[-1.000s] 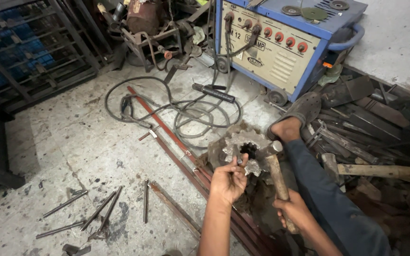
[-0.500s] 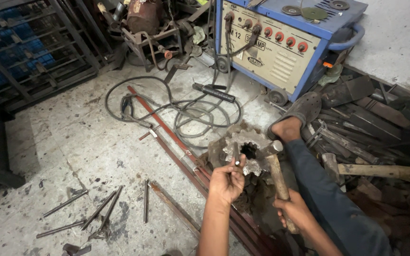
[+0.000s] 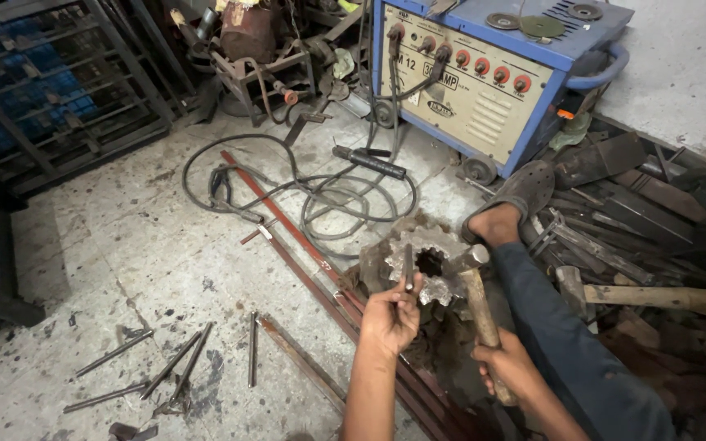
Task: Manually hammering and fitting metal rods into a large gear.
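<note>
The left hand (image 3: 391,317) was closed around a short steel pin (image 3: 408,267), holding it upright with its tip against the toothed gear (image 3: 422,263) that sat on the concrete floor (image 3: 149,261), just above and ahead of the knuckles. The right hand (image 3: 510,366) gripped the wooden handle of a hammer (image 3: 477,304), whose metal head rested against the gear's right edge, close beside the pin. A sandalled foot (image 3: 510,204) stood just past the gear, before the blue welding machine (image 3: 484,73). Loose rods (image 3: 175,363) lay well apart to the left.
</note>
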